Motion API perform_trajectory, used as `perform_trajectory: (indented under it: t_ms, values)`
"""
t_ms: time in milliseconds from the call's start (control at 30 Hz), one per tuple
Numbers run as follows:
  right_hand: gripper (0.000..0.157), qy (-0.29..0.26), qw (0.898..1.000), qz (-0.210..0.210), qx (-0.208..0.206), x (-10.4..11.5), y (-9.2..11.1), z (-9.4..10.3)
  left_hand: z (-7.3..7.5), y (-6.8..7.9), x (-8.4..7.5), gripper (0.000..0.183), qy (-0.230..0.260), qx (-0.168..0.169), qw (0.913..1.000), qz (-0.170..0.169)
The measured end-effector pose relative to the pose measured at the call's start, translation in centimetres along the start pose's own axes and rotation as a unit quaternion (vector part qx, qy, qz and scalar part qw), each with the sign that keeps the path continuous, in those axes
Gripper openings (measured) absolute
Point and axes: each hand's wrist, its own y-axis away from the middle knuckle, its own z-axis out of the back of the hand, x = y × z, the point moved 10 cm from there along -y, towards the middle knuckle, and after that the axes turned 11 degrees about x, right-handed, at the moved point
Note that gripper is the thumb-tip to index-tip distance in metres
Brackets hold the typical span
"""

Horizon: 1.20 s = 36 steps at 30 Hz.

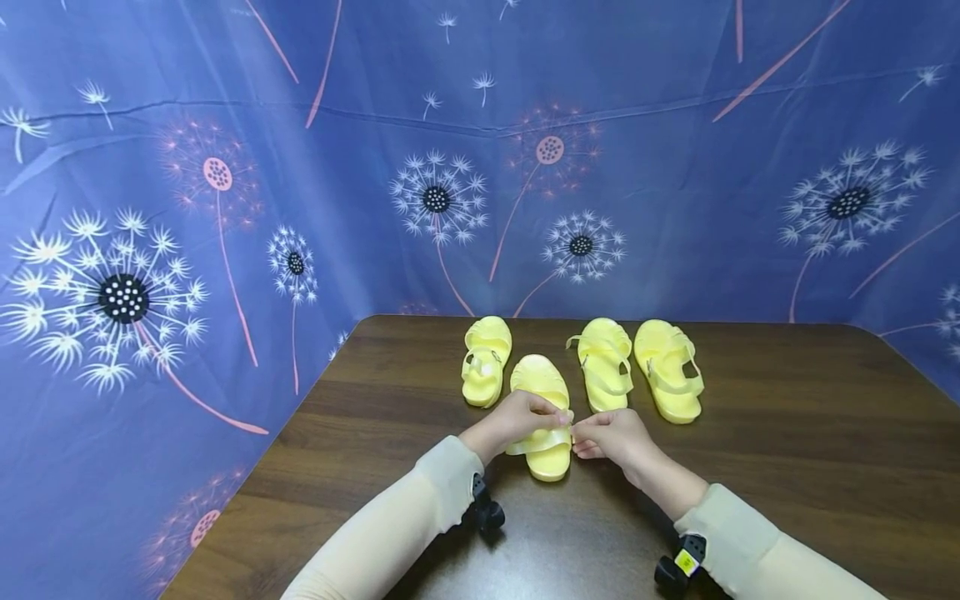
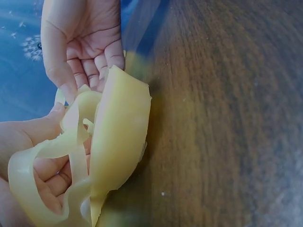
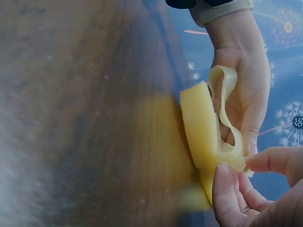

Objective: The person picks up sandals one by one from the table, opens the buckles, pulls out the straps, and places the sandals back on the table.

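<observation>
A yellow sandal (image 1: 548, 462) lies toe-away on the table, between both hands. My left hand (image 1: 517, 421) reaches over its strap (image 2: 23, 177) and pinches it at the sandal's right side with thumb and fingertips. My right hand (image 1: 618, 437) is bent in from the right, thumb and index finger pinching the strap at the same side. In the right wrist view a small metallic buckle (image 3: 245, 169) shows right at the right fingertips. The strap stands up in a loose loop over the sole, and the fingers hide part of it.
Behind lie three more yellow sandals: one (image 1: 491, 337) to the left, another (image 1: 606, 342) beyond the right hand, its strap sticking out, and a third (image 1: 667, 350) farther right. The brown wooden table (image 1: 810, 433) meets a blue dandelion-print cloth (image 1: 675, 233) at back and left.
</observation>
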Motion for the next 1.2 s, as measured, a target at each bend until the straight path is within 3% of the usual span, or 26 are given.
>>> perform_trajectory:
  t_ms: [433, 600, 767, 933, 1200]
  values:
    - [0.021, 0.033, 0.999, 0.002, -0.02, -0.2, 0.0, 0.5, -0.4, -0.2, -0.2, 0.025, -0.025, -0.01, 0.9996, -0.005]
    - [0.024, 0.033, 0.999, -0.004, 0.004, -0.6, 0.4, 0.0, -0.1, 0.0, -0.3, 0.025, -0.061, -0.025, 0.9978, 0.0]
    - [0.025, 0.025, 0.999, -0.012, 0.026, -1.0, 0.5, -0.3, 0.1, 0.0, -0.2, 0.026, -0.059, -0.032, 0.9977, 0.006]
    - [0.025, 0.019, 0.999, -0.015, 0.041, -1.2, 0.4, -0.6, 0.2, 0.1, -0.2, 0.026, -0.051, -0.027, 0.9983, 0.005]
    - [0.023, 0.0, 0.999, -0.007, 0.032, -1.2, 0.1, -0.4, -0.1, 0.0, -0.2, 0.027, -0.045, -0.002, 0.999, 0.009]
